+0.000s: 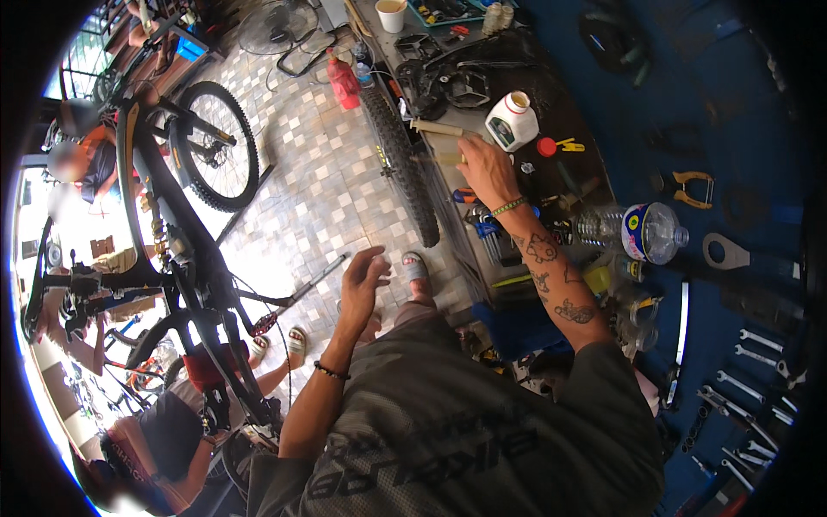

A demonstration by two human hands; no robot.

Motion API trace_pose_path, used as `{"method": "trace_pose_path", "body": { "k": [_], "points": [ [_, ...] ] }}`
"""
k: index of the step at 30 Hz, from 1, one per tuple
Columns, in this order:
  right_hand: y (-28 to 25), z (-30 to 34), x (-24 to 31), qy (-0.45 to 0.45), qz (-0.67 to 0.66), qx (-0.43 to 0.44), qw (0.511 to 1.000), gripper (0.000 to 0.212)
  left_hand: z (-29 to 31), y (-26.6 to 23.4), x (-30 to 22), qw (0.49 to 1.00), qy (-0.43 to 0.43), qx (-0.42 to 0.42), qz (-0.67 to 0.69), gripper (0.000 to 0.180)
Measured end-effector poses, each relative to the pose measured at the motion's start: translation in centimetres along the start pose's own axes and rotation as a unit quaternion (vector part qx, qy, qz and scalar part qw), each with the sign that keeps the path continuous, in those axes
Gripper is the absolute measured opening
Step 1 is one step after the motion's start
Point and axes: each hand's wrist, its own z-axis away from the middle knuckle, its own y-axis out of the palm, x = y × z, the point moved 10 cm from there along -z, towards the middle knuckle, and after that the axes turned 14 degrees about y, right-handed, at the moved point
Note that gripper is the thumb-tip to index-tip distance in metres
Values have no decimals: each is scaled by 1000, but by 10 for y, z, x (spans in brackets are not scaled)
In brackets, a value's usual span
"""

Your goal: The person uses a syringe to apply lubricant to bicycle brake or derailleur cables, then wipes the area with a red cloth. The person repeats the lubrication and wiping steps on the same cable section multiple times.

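Over the workbench [469, 226], my right hand [489, 172] is closed round one end of a pale, motion-blurred syringe [444, 158]. A second syringe [438, 127] lies just beyond it on the bench. Past my fingertips stands an uncapped white bottle [512, 122] with a dark label. Its likely lid, a red cap [546, 146], lies to the right beside a small yellow tool [571, 146]. My left hand [366, 280] hangs in the air above the tiled floor, fingers loosely bent and apart, with nothing in it.
A bicycle wheel [401, 168] stands against the bench's left edge. Bike pedals and parts [465, 86], a paper cup [391, 14] and a clear plastic bottle [655, 233] sit along the bench. To the left is a mountain bike [164, 233], with people near it. Wrenches [741, 388] hang at right.
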Motion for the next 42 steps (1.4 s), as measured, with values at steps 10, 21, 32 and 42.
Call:
{"method": "trace_pose_path", "body": {
  "k": [10, 21, 32, 42],
  "points": [
    [30, 8, -20, -11, -5, 19, 1000, 34, 85, -98, 40, 989, -53, -139, 18, 35],
    [-2, 102, 140, -27, -197, 113, 974, 16, 133, -115, -69, 987, 36, -117, -108, 31],
    [97, 345, 494, -15, -446, 577, 684, 23, 382, -295, -131, 891, 225, -352, -178, 23],
    [208, 511, 650, 82, -455, 729, 504, 24, 558, -398, -5, 758, 155, -628, -85, 7]
  ]
}}
